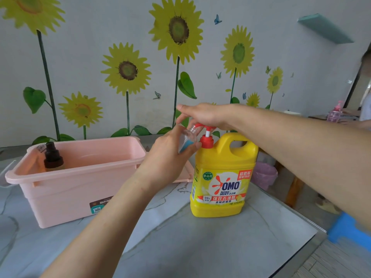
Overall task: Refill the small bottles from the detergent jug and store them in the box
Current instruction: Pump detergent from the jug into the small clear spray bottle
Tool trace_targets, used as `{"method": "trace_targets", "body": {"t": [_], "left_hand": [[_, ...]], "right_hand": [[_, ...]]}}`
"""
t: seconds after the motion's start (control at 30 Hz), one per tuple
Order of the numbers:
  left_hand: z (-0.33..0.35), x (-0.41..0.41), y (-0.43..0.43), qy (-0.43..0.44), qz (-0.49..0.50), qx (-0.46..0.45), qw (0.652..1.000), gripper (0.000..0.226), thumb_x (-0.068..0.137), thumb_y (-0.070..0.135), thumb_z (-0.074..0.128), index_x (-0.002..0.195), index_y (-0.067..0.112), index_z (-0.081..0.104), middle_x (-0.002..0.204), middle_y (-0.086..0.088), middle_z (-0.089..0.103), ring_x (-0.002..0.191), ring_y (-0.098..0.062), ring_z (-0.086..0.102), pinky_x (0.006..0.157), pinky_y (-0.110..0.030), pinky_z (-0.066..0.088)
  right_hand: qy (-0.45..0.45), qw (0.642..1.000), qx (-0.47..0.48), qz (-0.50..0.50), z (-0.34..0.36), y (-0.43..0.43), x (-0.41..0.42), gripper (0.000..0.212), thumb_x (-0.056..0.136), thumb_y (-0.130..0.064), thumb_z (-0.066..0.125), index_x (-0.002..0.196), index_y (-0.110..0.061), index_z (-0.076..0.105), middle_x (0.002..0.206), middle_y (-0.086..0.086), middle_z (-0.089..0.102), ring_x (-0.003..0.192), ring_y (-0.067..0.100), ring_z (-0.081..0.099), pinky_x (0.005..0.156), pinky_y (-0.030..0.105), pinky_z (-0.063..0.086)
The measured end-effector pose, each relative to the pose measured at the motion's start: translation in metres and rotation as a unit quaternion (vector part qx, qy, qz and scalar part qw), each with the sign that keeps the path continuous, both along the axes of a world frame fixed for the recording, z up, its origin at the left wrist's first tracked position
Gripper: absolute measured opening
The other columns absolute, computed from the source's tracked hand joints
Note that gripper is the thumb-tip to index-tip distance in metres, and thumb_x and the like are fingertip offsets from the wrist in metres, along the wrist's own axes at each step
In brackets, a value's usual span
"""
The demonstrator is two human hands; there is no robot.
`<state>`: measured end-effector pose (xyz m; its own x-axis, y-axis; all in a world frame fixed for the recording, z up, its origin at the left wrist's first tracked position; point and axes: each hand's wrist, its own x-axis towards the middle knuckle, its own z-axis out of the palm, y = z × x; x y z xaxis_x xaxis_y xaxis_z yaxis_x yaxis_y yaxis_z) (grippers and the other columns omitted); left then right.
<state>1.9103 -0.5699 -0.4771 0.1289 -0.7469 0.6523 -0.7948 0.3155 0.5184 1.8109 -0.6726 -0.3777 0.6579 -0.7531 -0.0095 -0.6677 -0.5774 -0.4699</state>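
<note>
Our left grip point(167, 157) curls round the small bottle point(188, 138), tilted at the spout of the yellow jug's point(220, 177) pump point(207, 128), right of the box point(70, 197). Our right grip point(202, 115) presses flat on the pump. The bottle looks light, thin and likely slippery, so we hold its body firmly.

- detergent jug point(221, 177): yellow, red pump
- box point(80, 177): pale pink
- small bottle point(187, 139): clear, blue label
- table point(200, 237): grey marble veining
- wall point(90, 37): yellow sunflowers
</note>
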Motion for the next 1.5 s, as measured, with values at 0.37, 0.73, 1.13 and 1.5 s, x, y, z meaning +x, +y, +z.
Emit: {"method": "trace_targets", "body": {"t": [0.37, 0.73, 1.13, 1.5], "left_hand": [[-0.001, 0.003, -0.001, -0.004, 0.008, 0.001, 1.0, 0.046, 0.097, 0.047, 0.057, 0.133, 0.02, 0.05, 0.087, 0.022, 0.049, 0.082, -0.009, 0.051, 0.06, -0.009, 0.037], [0.001, 0.0, 0.001, -0.005, 0.006, 0.004, 1.0, 0.037, 0.096, 0.047, 0.058, 0.123, 0.021, 0.053, 0.095, 0.014, 0.054, 0.075, -0.006, 0.05, 0.058, -0.013, 0.034], [0.002, 0.002, 0.0, -0.004, 0.011, 0.001, 1.0, 0.037, 0.096, 0.047, 0.058, 0.124, 0.022, 0.053, 0.094, 0.014, 0.053, 0.08, -0.007, 0.05, 0.06, -0.012, 0.034], [0.001, 0.002, 0.0, -0.004, 0.006, -0.003, 1.0, 0.039, 0.096, 0.046, 0.058, 0.126, 0.022, 0.053, 0.092, 0.018, 0.052, 0.08, -0.004, 0.05, 0.06, -0.01, 0.035]], "right_hand": [[0.049, 0.999, -0.015, -0.008, 0.002, 0.005, 0.006, 0.063, 0.101, -0.064, 0.019, 0.133, -0.027, 0.059, 0.112, 0.006, 0.068, 0.11, 0.027, 0.062, 0.102, 0.049, 0.038], [0.002, 1.0, 0.005, -0.003, 0.001, 0.002, 0.001, 0.063, 0.1, -0.066, 0.018, 0.133, -0.03, 0.059, 0.139, 0.012, 0.056, 0.095, 0.019, 0.068, 0.101, 0.049, 0.039], [-0.038, 0.999, 0.012, -0.007, 0.0, 0.003, -0.001, 0.063, 0.101, -0.063, 0.018, 0.135, -0.028, 0.058, 0.14, 0.012, 0.056, 0.091, 0.017, 0.068, 0.1, 0.047, 0.035], [-0.026, 1.0, 0.007, -0.015, 0.001, 0.007, 0.002, 0.06, 0.102, -0.061, 0.019, 0.133, -0.028, 0.059, 0.139, 0.012, 0.056, 0.088, 0.017, 0.069, 0.096, 0.046, 0.036]]}}
